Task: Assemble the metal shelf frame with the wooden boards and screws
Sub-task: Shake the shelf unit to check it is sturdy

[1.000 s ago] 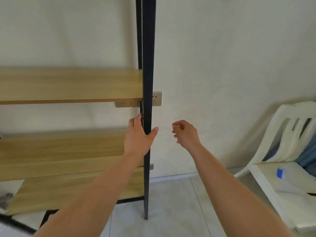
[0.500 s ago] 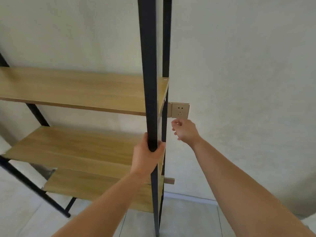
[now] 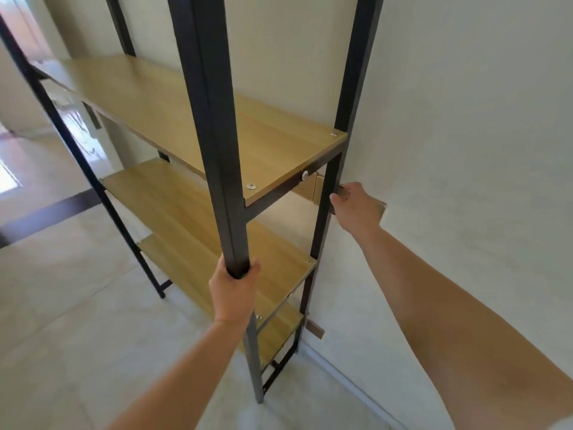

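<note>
Shelf frame (image 3: pixel 214 125) of black metal stands upright on the pale tiled floor (image 3: pixel 62 305), with its back side close to the white wall (image 3: pixel 465 119). Its posts run vertically, from the floor up past the top edge of the view, and this is the long axis of the frame. The wooden boards lie horizontally across it, and their long direction runs along the wall, away from the person toward the bright doorway (image 3: pixel 12 125) on the far left.

The upper board (image 3: pixel 173 100) sits in the frame, and small silver screws (image 3: pixel 251 186) show at its near corners. Below it is a second board (image 3: pixel 186 209), and under that one a lower board (image 3: pixel 198 274) near the floor.

The person's left hand (image 3: pixel 234 293) holds the near front post, with fingers and thumb curled round the square tube, just under the level of the second board. The right hand (image 3: pixel 356 206) is at the rear post (image 3: pixel 350 88), beside the wall and a little below the upper board. Its fingertips touch the post, and the fingers are bent, but I cannot tell if they really grip it. A beige wall socket (image 3: pixel 310 190) is partly hidden behind this post and this hand.

A small brown wooden piece (image 3: pixel 314 329) lies against the wall low down, next to the rear leg.
</note>
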